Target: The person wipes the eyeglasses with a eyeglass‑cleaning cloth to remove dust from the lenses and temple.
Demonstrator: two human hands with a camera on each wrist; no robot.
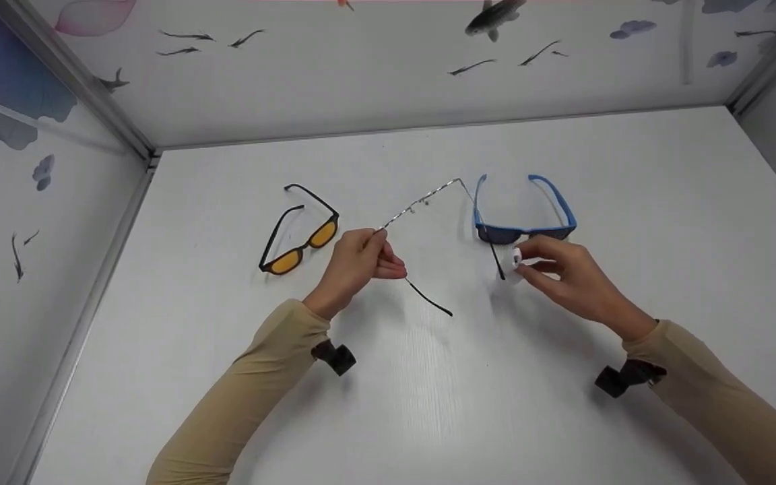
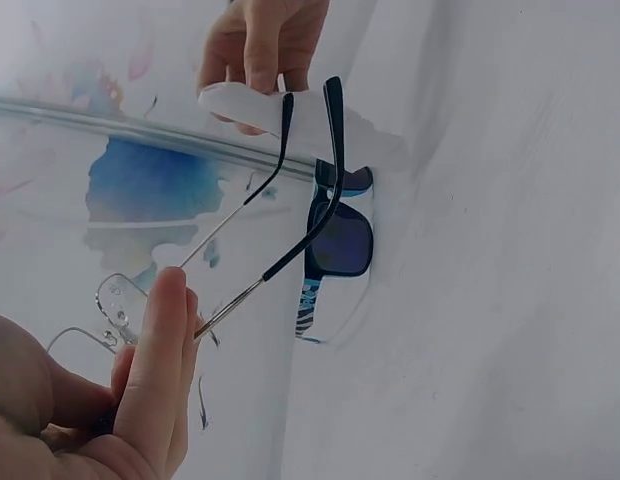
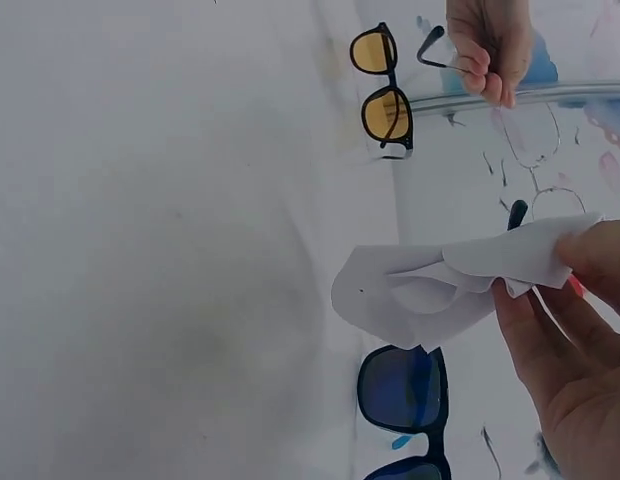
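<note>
My left hand (image 1: 360, 261) grips a pair of thin silver-framed eyeglasses (image 1: 422, 201) by one end of the frame. They are held above the table, with the dark-tipped temples pointing toward the right hand. In the right wrist view, a white cloth (image 3: 420, 300) is pinched, folded and drooping, between the thumb and fingers of my right hand (image 1: 566, 275). The cloth (image 1: 513, 271) is close beside the tip of one temple; whether they touch, I cannot tell. Behind the right hand lie blue-framed sunglasses (image 1: 526, 233) with dark lenses.
Black glasses with orange lenses (image 1: 285, 261) lie on the white table (image 1: 132, 323), left of the left hand, temples unfolded. White panels (image 1: 361, 87) painted with fish and flowers border the table at the back and left. Each wrist wears a small black camera (image 1: 337, 358).
</note>
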